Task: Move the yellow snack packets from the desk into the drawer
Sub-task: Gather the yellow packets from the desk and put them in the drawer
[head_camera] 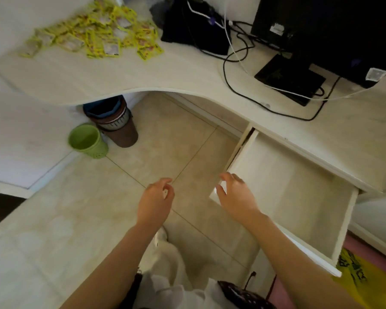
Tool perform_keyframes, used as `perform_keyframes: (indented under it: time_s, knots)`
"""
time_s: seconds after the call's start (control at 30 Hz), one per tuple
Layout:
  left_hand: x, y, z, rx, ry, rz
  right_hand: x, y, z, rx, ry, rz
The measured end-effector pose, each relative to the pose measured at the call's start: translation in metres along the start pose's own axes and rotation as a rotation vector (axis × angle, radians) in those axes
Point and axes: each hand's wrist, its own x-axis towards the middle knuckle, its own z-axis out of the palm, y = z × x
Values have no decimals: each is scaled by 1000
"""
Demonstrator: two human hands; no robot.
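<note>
Several yellow snack packets (94,34) lie in a loose heap on the white desk (125,74) at the upper left. Under the desk's right wing a white drawer (345,221) stands pulled out, and its inside shows only bare board. My right hand (236,195) hovers at the drawer's near left corner with fingers loosely spread and holds nothing. To its left, over the tiled floor, my left hand (156,199) hangs with fingers loosely curled, also holding nothing. Both hands are far from the packets.
A black monitor (334,30), a black box (290,79), a dark bag (192,25) and cables (239,59) crowd the desk's right part. A green bin (87,140) and a brown bin (118,126) stand on the floor under the desk. A yellow bag (366,284) lies lower right.
</note>
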Motion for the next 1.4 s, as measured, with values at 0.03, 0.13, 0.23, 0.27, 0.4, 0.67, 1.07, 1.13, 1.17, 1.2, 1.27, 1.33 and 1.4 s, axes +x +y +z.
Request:
perform_keyframes:
  time_s: [0.03,0.13,0.23,0.27,0.4,0.67,1.07,1.13,1.17,1.2,1.27,1.33,1.4]
  knots:
    - [6,-8,-11,-6,35,-20,9,-13,2,3,-1,-19]
    - [31,-33,-44,-13,85,-71,38,-52,9,21,-27,-53]
    - [64,-55,-80,10,113,-88,71,-92,17,-2,-49,-71]
    - [76,-62,-92,14,124,-92,83,-106,20,-12,-50,-74]
    - [126,-87,-138,27,143,-111,131,-158,27,22,-57,-70]
    - [227,-114,-198,14,239,-174,237,-240,33,-50,-86,-122]
    - [377,-117,-242,-84,320,-312,409,-332,13,-48,-128,-282]
    - [392,-117,-243,-102,331,-329,433,-345,10,-59,-153,-303]
    - [400,-118,-243,-115,336,-341,445,-352,10,-67,-168,-312]
    - [408,-119,-244,-127,339,-355,458,-358,10,-74,-181,-315]
    - [423,-120,-248,-142,343,-374,478,-368,10,-83,-195,-319]
    - [439,-124,-258,-135,352,-385,499,-381,10,-83,-206,-322]
    - [459,-132,-270,-114,353,-396,520,-394,12,-74,-213,-317]
